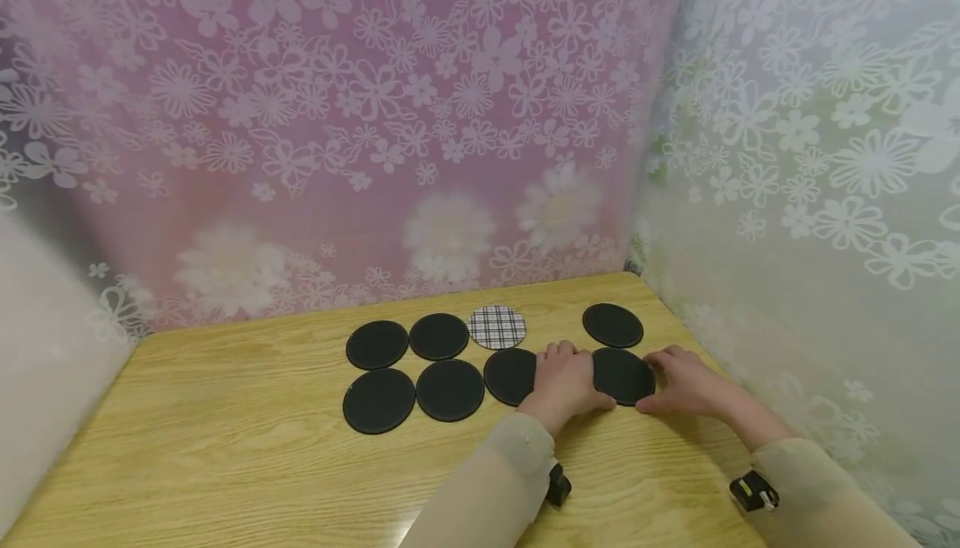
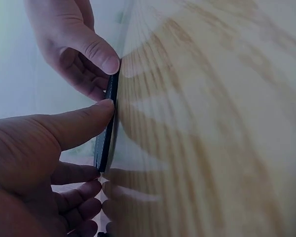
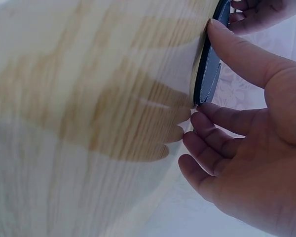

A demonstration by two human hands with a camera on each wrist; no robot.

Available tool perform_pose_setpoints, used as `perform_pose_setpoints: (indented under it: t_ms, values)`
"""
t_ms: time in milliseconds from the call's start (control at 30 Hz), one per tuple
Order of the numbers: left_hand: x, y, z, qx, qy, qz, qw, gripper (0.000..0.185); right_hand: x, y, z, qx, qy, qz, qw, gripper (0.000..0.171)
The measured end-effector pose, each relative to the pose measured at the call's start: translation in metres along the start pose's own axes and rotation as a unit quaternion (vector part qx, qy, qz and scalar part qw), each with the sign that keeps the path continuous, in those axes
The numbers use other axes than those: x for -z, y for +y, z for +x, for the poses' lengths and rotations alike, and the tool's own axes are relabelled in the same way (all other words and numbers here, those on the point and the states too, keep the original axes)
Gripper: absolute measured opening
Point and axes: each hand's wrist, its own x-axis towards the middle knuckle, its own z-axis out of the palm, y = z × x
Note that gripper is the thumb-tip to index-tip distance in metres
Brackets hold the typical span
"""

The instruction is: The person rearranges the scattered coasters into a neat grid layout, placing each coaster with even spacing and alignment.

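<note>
Several black round coasters lie in two rows on the wooden table, with one plaid coaster in the back row. My two hands flank the front-right black coaster. My left hand holds its left rim, thumb on the edge and fingers curled beside it. From the right, my right hand holds the rim, its thumb on the edge of the coaster. In the left wrist view the coaster lies flat or nearly flat on the wood.
Another black coaster lies just behind the held one, and one more is partly under my left hand. Flowered curtains close off the back and right sides near the table's edge. Bare wood spreads at the front left.
</note>
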Motion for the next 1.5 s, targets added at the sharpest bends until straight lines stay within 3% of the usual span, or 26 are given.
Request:
perform_pose_setpoints:
  t_ms: [733,1500]
  values:
    - [-0.0025,0.0015,0.0036,0.016,0.022,-0.018,0.9995,0.071,0.0051,-0.0019,0.0064,-0.008,-0.015,0.022,1.000,0.077]
    - [-0.0047,0.0043,0.0015,0.035,0.026,-0.044,0.9981,0.072,-0.0039,-0.0062,0.0020,-0.027,-0.020,0.096,0.995,0.084]
